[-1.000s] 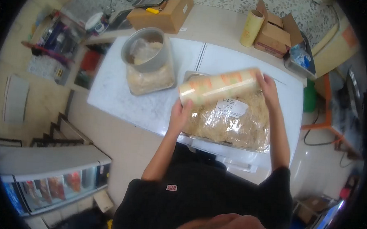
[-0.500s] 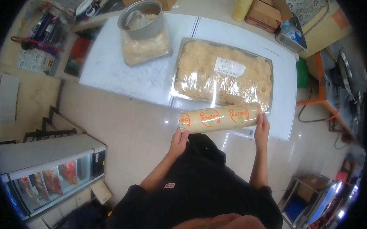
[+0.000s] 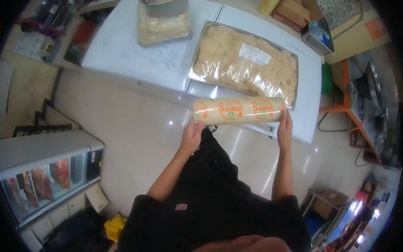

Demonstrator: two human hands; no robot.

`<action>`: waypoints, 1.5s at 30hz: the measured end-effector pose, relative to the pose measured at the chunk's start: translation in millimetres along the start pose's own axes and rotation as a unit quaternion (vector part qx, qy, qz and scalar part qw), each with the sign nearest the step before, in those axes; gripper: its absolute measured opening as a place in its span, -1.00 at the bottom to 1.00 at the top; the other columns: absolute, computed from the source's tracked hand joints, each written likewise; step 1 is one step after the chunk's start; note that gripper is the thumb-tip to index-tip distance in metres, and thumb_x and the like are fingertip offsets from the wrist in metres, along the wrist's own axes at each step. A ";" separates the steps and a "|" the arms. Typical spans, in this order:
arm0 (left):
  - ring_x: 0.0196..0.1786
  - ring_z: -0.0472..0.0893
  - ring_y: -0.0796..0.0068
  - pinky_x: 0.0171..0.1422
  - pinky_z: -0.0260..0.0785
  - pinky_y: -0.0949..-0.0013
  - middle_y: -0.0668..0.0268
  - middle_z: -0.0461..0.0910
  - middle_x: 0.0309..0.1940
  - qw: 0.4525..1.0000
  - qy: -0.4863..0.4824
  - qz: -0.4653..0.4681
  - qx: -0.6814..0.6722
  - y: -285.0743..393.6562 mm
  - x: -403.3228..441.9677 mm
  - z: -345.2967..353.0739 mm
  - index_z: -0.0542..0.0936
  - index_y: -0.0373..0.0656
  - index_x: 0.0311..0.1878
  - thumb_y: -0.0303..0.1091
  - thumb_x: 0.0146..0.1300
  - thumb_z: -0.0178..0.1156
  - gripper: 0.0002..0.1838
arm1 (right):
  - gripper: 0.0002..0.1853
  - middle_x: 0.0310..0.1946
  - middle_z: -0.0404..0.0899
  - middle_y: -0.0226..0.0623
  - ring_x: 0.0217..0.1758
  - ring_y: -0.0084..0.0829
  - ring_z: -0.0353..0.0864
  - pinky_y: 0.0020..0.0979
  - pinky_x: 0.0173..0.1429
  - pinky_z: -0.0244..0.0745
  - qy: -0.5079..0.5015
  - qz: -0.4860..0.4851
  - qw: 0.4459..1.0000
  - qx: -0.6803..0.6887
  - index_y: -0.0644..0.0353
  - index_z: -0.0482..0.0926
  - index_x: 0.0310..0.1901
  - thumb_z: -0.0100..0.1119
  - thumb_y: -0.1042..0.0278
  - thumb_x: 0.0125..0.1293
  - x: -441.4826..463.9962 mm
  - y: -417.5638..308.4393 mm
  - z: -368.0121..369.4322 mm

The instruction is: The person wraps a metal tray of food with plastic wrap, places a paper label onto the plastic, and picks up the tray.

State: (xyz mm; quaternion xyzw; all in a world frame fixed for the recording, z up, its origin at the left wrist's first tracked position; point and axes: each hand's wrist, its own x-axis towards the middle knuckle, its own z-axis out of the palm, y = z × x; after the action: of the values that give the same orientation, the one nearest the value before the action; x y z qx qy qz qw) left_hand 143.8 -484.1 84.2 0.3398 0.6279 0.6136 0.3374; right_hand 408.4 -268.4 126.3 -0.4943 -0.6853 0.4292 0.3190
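Note:
A large roll of cling film (image 3: 239, 111) with orange and green "CHEFFY" print lies level between my two hands. My left hand (image 3: 193, 133) grips its left end, and my right hand (image 3: 285, 122) is closed around the right end. Just beyond the roll, a metal tray (image 3: 192, 72) full of pale, crumbly food (image 3: 222, 51) sits on the white chest freezer top. Shiny film covers the food, and a handwritten white label (image 3: 254, 54) lies on it. Whether film runs from the roll to the tray I cannot tell.
Further left on the white top, a round metal pan (image 3: 163, 7) stands on a wrapped container (image 3: 164, 30). Cardboard boxes (image 3: 292, 12) and a metal bin (image 3: 318, 36) stand at the back right. A glass-fronted display fridge (image 3: 49, 174) is at left, an orange-framed stand (image 3: 344, 95) at right.
The camera view has shifted, so the tray, pan and roll appear higher in the picture. Both hands still hold the roll in front of the tray, now more level.

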 end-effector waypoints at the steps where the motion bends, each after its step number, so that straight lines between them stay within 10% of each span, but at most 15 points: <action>1: 0.10 0.53 0.49 0.23 0.32 0.39 0.21 0.60 0.04 1.000 -0.006 -0.011 0.003 -23.4 0.1 3.7 0.41 -0.32 0.27 -0.27 0.55 -0.06 -0.62 | -0.50 0.13 0.57 -0.11 0.22 -0.38 0.48 -0.41 0.33 0.28 -0.027 0.022 0.999 -0.004 0.40 0.40 0.31 -0.24 0.14 0.62 0.5 11.9 -0.4; 21: 0.18 0.48 0.40 0.33 0.25 0.34 0.14 0.57 0.10 0.990 0.038 -0.115 -0.067 -103.3 48.9 1.6 0.45 -0.38 0.25 -0.12 0.57 -0.10 -0.51 | -0.50 -0.15 0.63 0.01 -0.02 -0.32 0.59 -0.33 0.14 0.42 0.015 0.061 0.993 -0.102 0.39 0.50 0.16 -0.22 0.08 0.60 -8.3 11.8 33.6; 34: 0.21 0.44 0.47 0.38 0.17 0.36 0.20 0.52 0.14 0.954 0.050 0.261 -0.137 186.4 138.5 -102.3 0.45 -0.36 0.22 -0.20 0.56 -0.09 -0.58 | -0.50 -0.08 0.60 -0.20 0.02 -0.45 0.49 -0.42 0.22 0.32 0.080 -0.134 0.980 0.121 0.45 0.49 0.13 -0.28 0.12 0.63 13.2 -198.4 33.0; 45: 0.28 0.41 0.41 0.43 0.14 0.37 0.17 0.51 0.21 0.992 0.087 -0.006 -0.088 -35.0 -3.4 -90.1 0.43 -0.39 0.28 -0.14 0.58 -0.14 -0.50 | -0.53 -0.08 0.61 -0.06 0.00 -0.30 0.55 -0.33 0.19 0.38 -0.055 -0.031 0.998 -0.015 0.41 0.47 0.14 -0.26 0.11 0.62 -73.5 -41.6 76.1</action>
State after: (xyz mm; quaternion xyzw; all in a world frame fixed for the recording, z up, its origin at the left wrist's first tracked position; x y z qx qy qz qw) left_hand 69.5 -536.3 51.0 0.2502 0.6009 0.6912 0.3139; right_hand 348.6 -365.0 130.4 -0.4526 -0.7236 0.4353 0.2864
